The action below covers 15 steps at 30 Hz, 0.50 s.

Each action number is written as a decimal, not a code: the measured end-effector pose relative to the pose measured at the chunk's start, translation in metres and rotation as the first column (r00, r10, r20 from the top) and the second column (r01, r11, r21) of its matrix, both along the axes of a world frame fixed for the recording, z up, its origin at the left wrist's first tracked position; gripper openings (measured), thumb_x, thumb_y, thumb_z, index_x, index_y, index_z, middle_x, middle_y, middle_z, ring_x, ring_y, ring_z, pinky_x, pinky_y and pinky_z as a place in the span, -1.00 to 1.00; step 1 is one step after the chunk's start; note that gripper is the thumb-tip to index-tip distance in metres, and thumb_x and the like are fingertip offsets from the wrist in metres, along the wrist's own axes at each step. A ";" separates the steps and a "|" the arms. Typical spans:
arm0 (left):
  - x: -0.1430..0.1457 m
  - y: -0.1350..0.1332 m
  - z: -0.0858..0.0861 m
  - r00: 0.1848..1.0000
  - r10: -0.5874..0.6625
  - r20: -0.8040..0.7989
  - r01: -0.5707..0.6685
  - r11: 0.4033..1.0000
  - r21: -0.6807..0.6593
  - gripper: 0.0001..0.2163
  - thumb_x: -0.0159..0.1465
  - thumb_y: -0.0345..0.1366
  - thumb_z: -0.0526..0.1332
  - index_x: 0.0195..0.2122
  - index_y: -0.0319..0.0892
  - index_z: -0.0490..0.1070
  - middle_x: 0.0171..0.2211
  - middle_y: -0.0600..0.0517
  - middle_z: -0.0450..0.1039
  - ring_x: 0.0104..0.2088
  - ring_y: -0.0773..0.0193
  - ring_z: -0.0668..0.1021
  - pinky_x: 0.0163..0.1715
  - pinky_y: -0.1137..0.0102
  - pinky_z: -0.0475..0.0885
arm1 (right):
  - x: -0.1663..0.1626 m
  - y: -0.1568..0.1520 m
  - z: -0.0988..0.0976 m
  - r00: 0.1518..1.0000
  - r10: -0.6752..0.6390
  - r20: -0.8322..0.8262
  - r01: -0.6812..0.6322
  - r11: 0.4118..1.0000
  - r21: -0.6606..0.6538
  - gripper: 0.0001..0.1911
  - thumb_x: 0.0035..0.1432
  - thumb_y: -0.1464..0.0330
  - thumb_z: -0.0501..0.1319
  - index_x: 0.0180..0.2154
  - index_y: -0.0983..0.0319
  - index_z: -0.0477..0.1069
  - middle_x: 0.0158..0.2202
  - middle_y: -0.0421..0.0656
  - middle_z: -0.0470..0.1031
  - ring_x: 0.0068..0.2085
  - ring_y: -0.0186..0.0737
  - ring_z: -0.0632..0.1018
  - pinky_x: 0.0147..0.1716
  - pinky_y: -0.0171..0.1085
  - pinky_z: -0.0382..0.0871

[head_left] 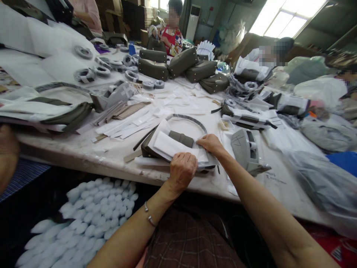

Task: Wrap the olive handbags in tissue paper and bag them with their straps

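Observation:
A dark olive handbag (149, 144) lies at the table's near edge in front of me, partly covered by a folded white wrapping sheet (173, 146). Its wrapped, arched handle (187, 117) lies beyond it on the table. My left hand (183, 169) is closed at the near side of the bag, its fingers curled over the sheet's edge. At the bag's right side, close to one end of the handle, my right hand (210, 143) is closed in a pinch. What lies between its fingertips is hidden.
Paper strips (125, 121) lie to the left, a grey tape dispenser (245, 150) to the right. Further back are stacked olive bags (153, 69) and wrapped handle rolls (102, 70). Another person's hand (8, 154) is at far left. A bag of white pads (92, 212) sits below the table.

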State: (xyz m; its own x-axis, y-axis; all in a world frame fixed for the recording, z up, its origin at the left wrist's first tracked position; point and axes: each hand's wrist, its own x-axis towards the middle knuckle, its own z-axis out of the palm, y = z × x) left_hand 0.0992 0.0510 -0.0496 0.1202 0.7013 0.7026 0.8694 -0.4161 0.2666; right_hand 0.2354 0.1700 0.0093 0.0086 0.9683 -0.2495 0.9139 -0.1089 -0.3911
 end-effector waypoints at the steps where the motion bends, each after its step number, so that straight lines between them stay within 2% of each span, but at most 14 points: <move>1: 0.000 0.000 0.000 1.000 0.003 -0.001 -0.003 1.000 -0.002 -0.89 0.32 -0.41 0.17 -0.37 -0.15 0.34 -0.43 0.03 0.44 -0.34 0.20 0.50 -0.19 0.28 0.36 | 0.000 0.000 -0.001 1.000 -0.006 0.022 0.006 1.000 0.019 -0.77 0.01 0.27 0.24 -0.51 0.31 0.53 -0.71 -0.23 0.34 -0.61 -0.34 0.39 -0.58 -0.37 0.16; 7: 0.000 0.002 -0.002 1.000 -0.003 -0.010 0.003 1.000 -0.007 -0.89 0.33 -0.41 0.17 -0.36 -0.15 0.35 -0.42 0.04 0.44 -0.32 0.20 0.51 -0.16 0.29 0.36 | 0.001 0.000 -0.007 0.994 -0.009 0.113 -0.003 0.995 0.102 -0.78 0.02 0.29 0.23 -0.39 0.28 0.59 -0.52 -0.08 0.55 -0.40 -0.18 0.55 -0.43 -0.34 0.26; 10: -0.001 0.002 -0.002 1.000 -0.011 -0.018 0.011 1.000 -0.014 -0.90 0.33 -0.40 0.17 -0.36 -0.15 0.35 -0.41 0.04 0.44 -0.31 0.20 0.51 -0.16 0.29 0.36 | 0.002 -0.005 -0.008 0.990 -0.016 0.142 -0.006 0.988 0.157 -0.71 0.07 0.27 0.25 -0.19 0.25 0.58 -0.32 -0.05 0.62 -0.26 -0.12 0.58 -0.32 -0.31 0.31; 12: -0.001 0.002 -0.002 1.000 -0.017 -0.018 0.017 1.000 -0.014 -0.91 0.33 -0.40 0.17 -0.35 -0.15 0.35 -0.41 0.04 0.44 -0.31 0.20 0.51 -0.16 0.29 0.36 | 0.003 -0.008 -0.007 0.985 0.036 0.170 -0.069 0.980 0.188 -0.64 0.13 0.27 0.23 -0.02 0.18 0.53 -0.22 -0.07 0.63 -0.19 -0.11 0.59 -0.25 -0.29 0.33; 15: -0.001 0.001 -0.001 1.000 -0.018 -0.015 0.018 1.000 -0.004 -0.91 0.33 -0.41 0.16 -0.35 -0.15 0.34 -0.40 0.03 0.45 -0.31 0.21 0.52 -0.16 0.29 0.36 | 0.004 -0.011 -0.003 0.943 0.220 0.251 -0.261 0.955 0.144 -0.64 0.26 0.29 0.13 0.06 0.04 0.50 -0.13 -0.12 0.63 -0.12 -0.11 0.59 -0.17 -0.26 0.35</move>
State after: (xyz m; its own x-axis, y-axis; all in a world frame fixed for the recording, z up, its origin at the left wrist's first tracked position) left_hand 0.0982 0.0522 -0.0511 0.1433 0.7015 0.6981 0.8654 -0.4310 0.2555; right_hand 0.2395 0.1591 0.0063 -0.1927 0.9764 -0.0973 0.9713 0.1757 -0.1604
